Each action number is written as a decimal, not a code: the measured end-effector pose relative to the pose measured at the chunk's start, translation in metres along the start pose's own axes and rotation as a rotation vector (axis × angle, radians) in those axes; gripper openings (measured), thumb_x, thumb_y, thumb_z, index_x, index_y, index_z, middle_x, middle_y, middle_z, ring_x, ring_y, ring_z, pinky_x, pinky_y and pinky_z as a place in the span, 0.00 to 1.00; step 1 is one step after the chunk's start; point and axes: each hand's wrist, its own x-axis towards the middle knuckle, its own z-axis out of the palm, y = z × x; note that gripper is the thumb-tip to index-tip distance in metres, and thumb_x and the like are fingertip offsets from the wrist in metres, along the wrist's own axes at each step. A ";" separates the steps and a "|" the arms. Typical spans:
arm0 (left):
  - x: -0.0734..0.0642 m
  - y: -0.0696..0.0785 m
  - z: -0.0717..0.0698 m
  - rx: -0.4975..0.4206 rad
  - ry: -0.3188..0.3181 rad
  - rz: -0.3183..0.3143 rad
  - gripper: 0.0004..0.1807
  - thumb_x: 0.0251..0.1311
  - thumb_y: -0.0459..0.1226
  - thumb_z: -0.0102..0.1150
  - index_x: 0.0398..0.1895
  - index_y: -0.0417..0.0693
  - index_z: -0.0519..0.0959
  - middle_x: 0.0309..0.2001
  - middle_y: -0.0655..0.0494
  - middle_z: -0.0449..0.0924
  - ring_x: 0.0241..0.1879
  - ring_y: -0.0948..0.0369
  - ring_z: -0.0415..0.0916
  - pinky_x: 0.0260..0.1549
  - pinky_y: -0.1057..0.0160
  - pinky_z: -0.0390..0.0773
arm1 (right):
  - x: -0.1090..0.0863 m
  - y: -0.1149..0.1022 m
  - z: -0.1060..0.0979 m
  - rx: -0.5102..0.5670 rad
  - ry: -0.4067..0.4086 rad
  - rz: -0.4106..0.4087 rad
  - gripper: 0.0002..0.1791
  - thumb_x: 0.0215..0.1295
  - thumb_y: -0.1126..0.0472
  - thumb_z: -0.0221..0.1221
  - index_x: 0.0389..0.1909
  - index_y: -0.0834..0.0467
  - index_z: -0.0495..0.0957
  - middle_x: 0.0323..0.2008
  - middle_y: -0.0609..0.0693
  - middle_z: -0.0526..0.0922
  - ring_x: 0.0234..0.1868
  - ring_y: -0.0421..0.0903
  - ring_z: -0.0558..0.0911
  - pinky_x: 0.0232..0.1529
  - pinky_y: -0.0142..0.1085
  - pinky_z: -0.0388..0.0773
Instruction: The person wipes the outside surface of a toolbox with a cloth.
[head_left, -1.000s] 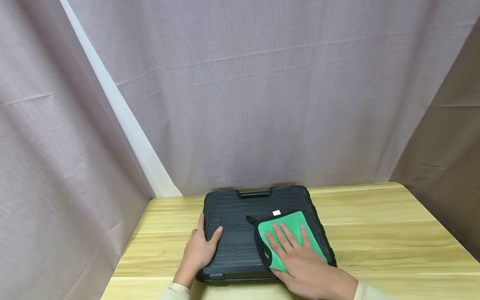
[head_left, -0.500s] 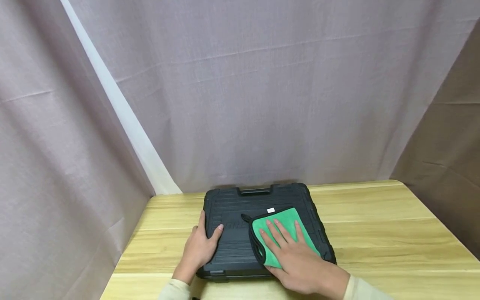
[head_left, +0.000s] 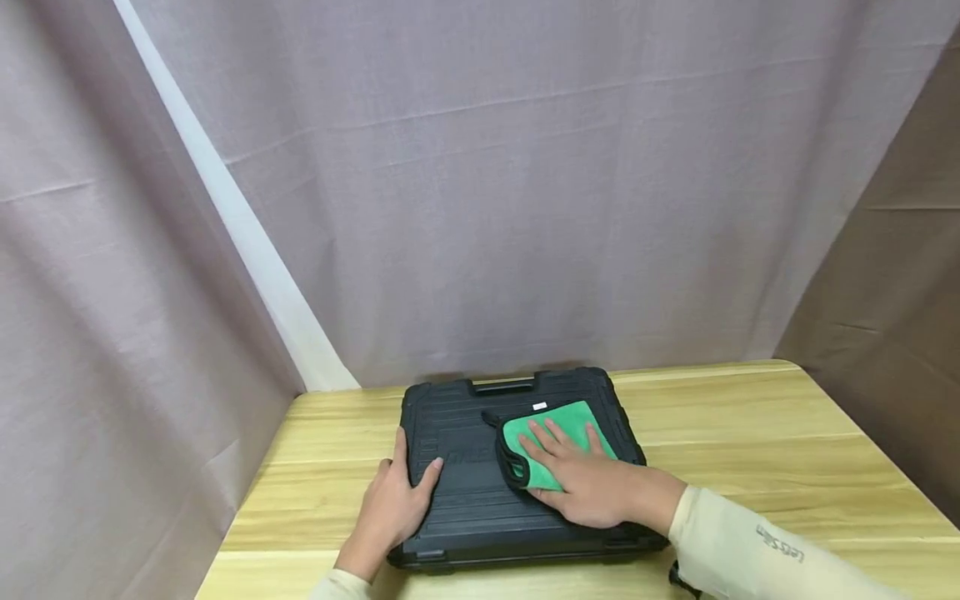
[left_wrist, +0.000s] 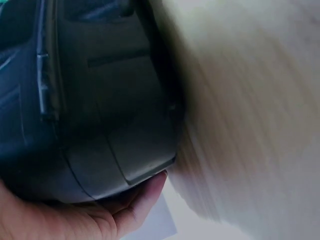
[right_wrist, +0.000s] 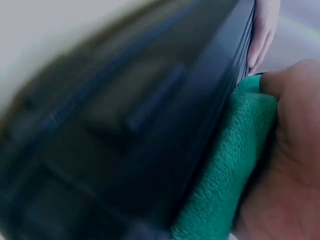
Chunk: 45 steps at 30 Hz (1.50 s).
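A black plastic tool case (head_left: 465,500) lies flat on the table with its carry handle at the far side. At its left edge my left hand (head_left: 393,504) grips it, thumb on the lid; the left wrist view shows the fingers (left_wrist: 142,202) against the side wall. My right hand (head_left: 585,482) lies spread over a folded green cloth (head_left: 573,415) with black trim, pressing it on the right half of the lid. From the right wrist, the thick fold of the cloth (right_wrist: 220,170) shows between palm and case. A small white label (head_left: 540,406) sits just beyond the cloth.
The wooden table (head_left: 750,450) extends on both sides of the case. Grey-mauve curtains (head_left: 480,208) hang behind and to the left, and a brown one (head_left: 885,308) to the right. A small black object (head_left: 682,579) shows below the right sleeve.
My right hand has slid the cloth away from me and slightly left across the lid, bringing more of the sleeve into view. The left hand keeps its grip on the case's edge.
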 end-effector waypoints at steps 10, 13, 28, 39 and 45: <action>0.000 -0.001 0.002 0.016 0.005 0.024 0.54 0.73 0.67 0.52 0.88 0.46 0.48 0.62 0.28 0.78 0.57 0.34 0.83 0.57 0.37 0.82 | 0.037 0.022 -0.036 -0.058 -0.027 0.085 0.43 0.84 0.35 0.44 0.89 0.50 0.44 0.89 0.54 0.37 0.90 0.61 0.37 0.79 0.78 0.28; -0.001 -0.001 0.000 0.021 0.005 0.025 0.54 0.74 0.67 0.53 0.88 0.45 0.48 0.63 0.27 0.78 0.58 0.34 0.83 0.57 0.37 0.82 | 0.049 0.030 -0.044 -0.073 -0.022 0.101 0.43 0.84 0.35 0.43 0.89 0.50 0.44 0.89 0.55 0.37 0.90 0.62 0.38 0.79 0.78 0.30; -0.004 -0.004 -0.004 0.016 0.005 0.053 0.53 0.74 0.65 0.54 0.88 0.43 0.50 0.67 0.27 0.77 0.64 0.35 0.80 0.61 0.36 0.80 | 0.090 0.052 -0.070 -0.158 0.005 0.155 0.49 0.78 0.25 0.41 0.88 0.50 0.48 0.87 0.60 0.51 0.87 0.66 0.51 0.81 0.76 0.40; -0.007 -0.008 -0.001 -0.081 0.040 -0.008 0.52 0.72 0.65 0.57 0.87 0.48 0.53 0.70 0.29 0.75 0.68 0.34 0.77 0.64 0.34 0.79 | 0.116 0.070 -0.075 -0.068 -0.066 0.236 0.58 0.73 0.17 0.35 0.88 0.56 0.47 0.86 0.63 0.53 0.86 0.68 0.53 0.83 0.70 0.48; -0.008 -0.006 -0.002 -0.102 0.058 -0.020 0.52 0.71 0.65 0.60 0.87 0.47 0.54 0.68 0.30 0.77 0.67 0.34 0.78 0.62 0.34 0.80 | 0.126 0.077 -0.071 -0.025 -0.048 0.246 0.64 0.65 0.11 0.37 0.88 0.52 0.48 0.86 0.60 0.57 0.86 0.65 0.56 0.83 0.72 0.42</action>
